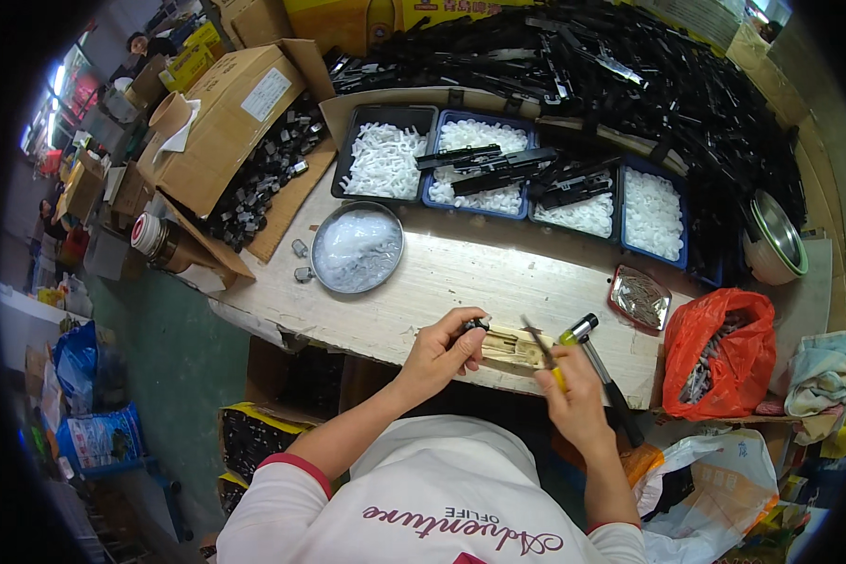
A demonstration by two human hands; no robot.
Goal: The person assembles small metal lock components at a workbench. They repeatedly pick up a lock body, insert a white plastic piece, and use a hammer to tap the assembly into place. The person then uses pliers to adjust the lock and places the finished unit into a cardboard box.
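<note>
Near the table's front edge, my left hand (442,350) is closed, pinching a small black part (477,325) between thumb and fingers. My right hand (575,390) is wrapped round a yellow-handled tool (539,344) with a slim dark tip; its exact kind is unclear. The tip points up and away to the left. Between both hands lies a wooden block (512,350) with grooves cut in it. Just right of that block rests a mallet (594,359), with a yellow-green and black head, a metal shaft and a black grip.
A round metal pan (357,248) holds a clear bag. Behind it, trays (385,113) hold white plastic parts, some under black strips. Black rails (611,75) are heaped at the back. A red dish of pins (639,299) and a red bag (724,357) stand right, a cardboard box (221,122) left.
</note>
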